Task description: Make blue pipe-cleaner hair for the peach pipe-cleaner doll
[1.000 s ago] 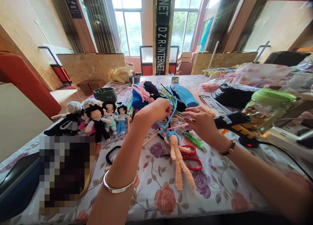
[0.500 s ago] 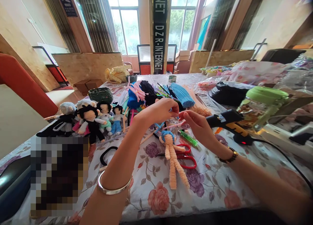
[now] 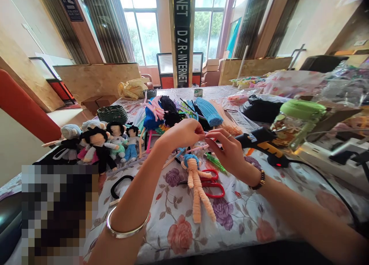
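Left hand (image 3: 184, 133) and right hand (image 3: 233, 151) are meeting, fingertip to fingertip, just beyond the peach doll (image 3: 196, 182)!

Fingers are curling inward on both sides, thumbs close to forefingers, but I can't tell whether they're clamping anything; any piece between them is too small to make out. The doll is lying on its own at mid-table, blue-topped head pointing far, body crossing the red-handled scissors (image 3: 215, 184). Good handling here is probably calling for a light, steady pinch, left holding firm while right is making the small adjustments. Just right, the glue gun (image 3: 262, 137) is showing a red light, so the right hand should be staying clear of its nozzle.
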`<state>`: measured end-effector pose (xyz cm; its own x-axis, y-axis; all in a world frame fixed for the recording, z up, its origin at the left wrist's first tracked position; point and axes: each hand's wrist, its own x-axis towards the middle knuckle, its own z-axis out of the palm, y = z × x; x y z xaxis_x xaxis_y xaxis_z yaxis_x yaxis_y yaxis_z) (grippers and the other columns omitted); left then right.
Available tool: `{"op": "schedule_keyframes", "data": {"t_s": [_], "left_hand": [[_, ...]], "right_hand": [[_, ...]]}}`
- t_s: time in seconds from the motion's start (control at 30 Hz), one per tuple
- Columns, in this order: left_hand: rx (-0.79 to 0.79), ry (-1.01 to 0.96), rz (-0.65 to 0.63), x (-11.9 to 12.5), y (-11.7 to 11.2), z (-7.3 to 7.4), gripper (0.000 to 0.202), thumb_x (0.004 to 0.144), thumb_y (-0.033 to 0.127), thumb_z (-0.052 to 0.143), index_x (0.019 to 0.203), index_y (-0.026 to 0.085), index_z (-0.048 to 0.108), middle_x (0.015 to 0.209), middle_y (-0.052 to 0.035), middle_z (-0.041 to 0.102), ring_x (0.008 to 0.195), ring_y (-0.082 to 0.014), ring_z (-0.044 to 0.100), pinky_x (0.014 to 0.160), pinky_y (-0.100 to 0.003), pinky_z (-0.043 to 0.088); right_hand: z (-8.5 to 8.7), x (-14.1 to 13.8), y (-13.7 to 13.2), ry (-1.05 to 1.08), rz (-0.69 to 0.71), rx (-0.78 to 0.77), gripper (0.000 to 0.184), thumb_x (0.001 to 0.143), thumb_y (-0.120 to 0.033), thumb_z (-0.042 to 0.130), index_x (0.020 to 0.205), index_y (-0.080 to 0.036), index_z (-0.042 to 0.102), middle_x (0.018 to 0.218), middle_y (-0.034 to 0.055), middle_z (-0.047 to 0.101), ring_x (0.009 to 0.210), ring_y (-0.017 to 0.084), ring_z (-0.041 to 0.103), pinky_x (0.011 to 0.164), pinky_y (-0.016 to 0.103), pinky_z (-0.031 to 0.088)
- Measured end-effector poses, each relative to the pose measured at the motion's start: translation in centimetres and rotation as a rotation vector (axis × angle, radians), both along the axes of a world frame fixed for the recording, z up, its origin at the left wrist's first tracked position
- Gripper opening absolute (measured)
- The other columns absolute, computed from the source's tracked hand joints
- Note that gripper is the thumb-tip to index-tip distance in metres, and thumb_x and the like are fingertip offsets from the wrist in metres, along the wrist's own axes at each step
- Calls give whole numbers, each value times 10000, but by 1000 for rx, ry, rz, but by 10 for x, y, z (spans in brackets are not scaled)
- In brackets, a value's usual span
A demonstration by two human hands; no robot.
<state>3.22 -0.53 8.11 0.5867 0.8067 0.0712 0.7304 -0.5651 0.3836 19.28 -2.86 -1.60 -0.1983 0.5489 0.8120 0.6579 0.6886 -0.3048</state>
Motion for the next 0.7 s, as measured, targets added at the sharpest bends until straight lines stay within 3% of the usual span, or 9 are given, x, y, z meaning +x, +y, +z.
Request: {"op": "schedule_keyframes", "data": {"t_s": [0.17,0.47,0.7], "left_hand": [[-6,13,15,1,1,-2,213,776,309,520,777,151,664,736,-26,655,687,-139,550,578,-242,372],[93,116,105,5,1,-3,224,826,279,464,793,162,652,796,-41,637,756,-161,531,645,-285,347],[51,107,59,10,-3,-2,208,843,272,472,873,165,648,841,-40,649,778,-160,543,644,-276,340]], "right_hand": [[2,-2,-1,31,23,-45,179,928,-262,415,894,-209,582,919,69,638,864,172,607,764,303,488],[1,-5,5,438,163,-494,249,853,-416,515,821,-183,599,751,7,587,608,110,508,572,235,463],[-2,-5,8,553,279,-611,292,814,-469,553,796,-179,587,704,-15,540,591,99,490,578,234,452]]}}
